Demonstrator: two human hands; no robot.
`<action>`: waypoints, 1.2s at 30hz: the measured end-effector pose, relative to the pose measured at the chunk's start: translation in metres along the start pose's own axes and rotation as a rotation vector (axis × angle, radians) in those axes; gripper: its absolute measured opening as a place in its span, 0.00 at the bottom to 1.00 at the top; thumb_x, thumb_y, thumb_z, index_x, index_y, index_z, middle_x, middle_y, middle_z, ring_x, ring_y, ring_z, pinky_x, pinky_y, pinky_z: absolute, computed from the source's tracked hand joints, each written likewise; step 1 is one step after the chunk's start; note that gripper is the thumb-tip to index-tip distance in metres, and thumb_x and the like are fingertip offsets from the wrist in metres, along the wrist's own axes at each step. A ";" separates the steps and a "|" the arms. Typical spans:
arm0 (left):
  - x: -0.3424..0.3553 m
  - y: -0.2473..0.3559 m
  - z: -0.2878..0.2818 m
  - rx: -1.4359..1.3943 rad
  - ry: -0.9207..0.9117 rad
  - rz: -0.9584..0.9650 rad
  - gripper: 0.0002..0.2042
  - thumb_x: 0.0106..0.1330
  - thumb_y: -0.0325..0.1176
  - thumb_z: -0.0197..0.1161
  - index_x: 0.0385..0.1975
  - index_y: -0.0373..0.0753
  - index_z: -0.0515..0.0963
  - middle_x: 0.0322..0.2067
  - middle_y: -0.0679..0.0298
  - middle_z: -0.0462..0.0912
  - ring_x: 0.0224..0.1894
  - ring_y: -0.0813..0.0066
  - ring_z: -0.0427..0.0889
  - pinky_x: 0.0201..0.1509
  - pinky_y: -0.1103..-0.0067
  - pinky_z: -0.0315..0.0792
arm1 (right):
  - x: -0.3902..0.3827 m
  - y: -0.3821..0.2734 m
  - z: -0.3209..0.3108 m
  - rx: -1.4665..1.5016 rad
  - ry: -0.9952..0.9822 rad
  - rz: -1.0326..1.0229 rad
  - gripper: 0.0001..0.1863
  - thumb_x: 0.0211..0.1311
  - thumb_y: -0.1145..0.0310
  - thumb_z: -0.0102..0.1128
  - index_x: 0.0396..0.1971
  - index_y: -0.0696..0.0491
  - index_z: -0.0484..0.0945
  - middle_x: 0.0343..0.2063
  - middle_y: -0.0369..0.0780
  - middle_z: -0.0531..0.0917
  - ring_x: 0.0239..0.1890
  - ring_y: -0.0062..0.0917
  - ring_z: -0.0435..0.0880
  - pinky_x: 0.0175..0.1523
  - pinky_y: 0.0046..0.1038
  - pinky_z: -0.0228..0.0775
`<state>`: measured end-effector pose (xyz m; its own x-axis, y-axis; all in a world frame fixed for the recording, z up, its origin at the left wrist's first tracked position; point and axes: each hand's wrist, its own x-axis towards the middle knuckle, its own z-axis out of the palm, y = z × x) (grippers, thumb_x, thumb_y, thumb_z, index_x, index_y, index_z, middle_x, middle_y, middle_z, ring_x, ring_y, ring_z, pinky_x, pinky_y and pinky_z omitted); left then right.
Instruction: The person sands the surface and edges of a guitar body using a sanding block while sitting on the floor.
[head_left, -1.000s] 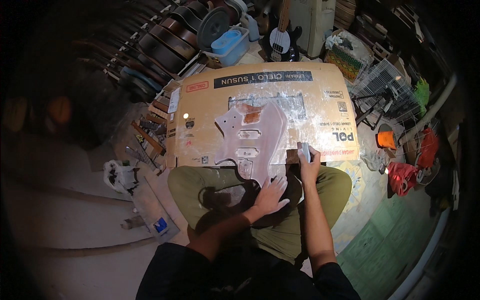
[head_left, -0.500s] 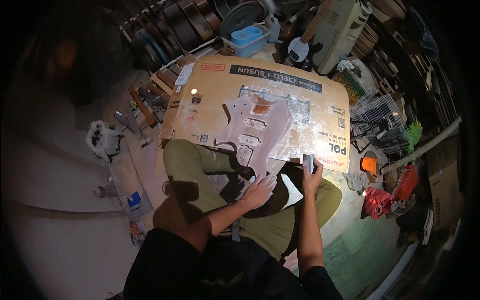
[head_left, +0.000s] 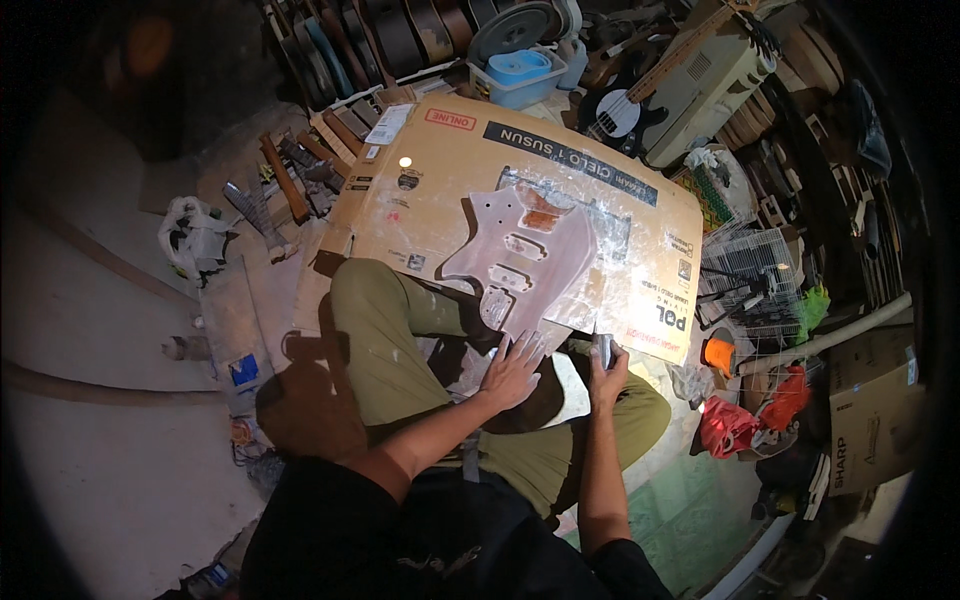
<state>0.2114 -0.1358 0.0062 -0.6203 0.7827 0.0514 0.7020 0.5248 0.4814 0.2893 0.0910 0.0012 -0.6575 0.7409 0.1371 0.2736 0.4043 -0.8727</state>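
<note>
A bare wooden guitar body (head_left: 520, 255), pale and dusty with routed cavities, lies on a flattened cardboard sheet (head_left: 420, 190) on the floor. I sit cross-legged in olive trousers at its near end. My left hand (head_left: 512, 368) rests flat, fingers spread, on the body's lower end. Just right of the body's lower edge, my right hand (head_left: 604, 372) grips a small grey sanding block (head_left: 602, 347).
Wood pieces and tools (head_left: 290, 180) lie at the cardboard's left. A blue plastic tub (head_left: 520, 72) and a black-and-white guitar (head_left: 620, 105) stand behind it. Wire baskets (head_left: 750, 275), orange and red bags (head_left: 735, 420) and a cardboard box (head_left: 870, 420) crowd the right.
The view has swung, so the cardboard and guitar body now sit tilted to the right. Both hands stay at the body's lower end, the right one still gripping the block.
</note>
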 end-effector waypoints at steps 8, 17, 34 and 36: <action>0.000 -0.001 -0.003 -0.044 -0.029 -0.027 0.33 0.65 0.44 0.61 0.69 0.36 0.66 0.74 0.52 0.58 0.79 0.55 0.48 0.77 0.47 0.46 | -0.003 0.000 0.005 -0.056 -0.052 0.020 0.21 0.60 0.72 0.71 0.50 0.64 0.76 0.44 0.47 0.81 0.49 0.32 0.79 0.59 0.34 0.71; 0.001 -0.001 -0.001 -0.050 -0.034 -0.030 0.34 0.63 0.44 0.61 0.69 0.35 0.66 0.74 0.52 0.58 0.79 0.55 0.48 0.77 0.46 0.46 | -0.003 0.014 0.008 -0.049 -0.038 -0.009 0.21 0.59 0.72 0.72 0.49 0.64 0.77 0.43 0.48 0.81 0.48 0.34 0.80 0.58 0.35 0.71; 0.055 -0.026 -0.033 0.131 -0.038 -0.150 0.39 0.66 0.59 0.59 0.70 0.37 0.67 0.75 0.52 0.58 0.79 0.49 0.46 0.78 0.46 0.40 | -0.001 0.021 0.011 -0.055 -0.054 0.032 0.20 0.60 0.71 0.72 0.49 0.63 0.77 0.45 0.48 0.81 0.49 0.34 0.80 0.58 0.34 0.71; 0.076 -0.048 -0.041 0.180 -0.008 -0.210 0.41 0.66 0.63 0.57 0.71 0.39 0.66 0.76 0.51 0.56 0.79 0.46 0.44 0.77 0.44 0.38 | 0.000 0.026 0.013 -0.013 -0.043 0.028 0.21 0.60 0.70 0.72 0.49 0.63 0.77 0.45 0.48 0.81 0.49 0.34 0.80 0.58 0.35 0.71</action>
<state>0.1168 -0.1153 0.0227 -0.7567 0.6525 -0.0410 0.6093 0.7265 0.3178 0.2879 0.0945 -0.0279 -0.6792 0.7281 0.0925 0.3011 0.3913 -0.8696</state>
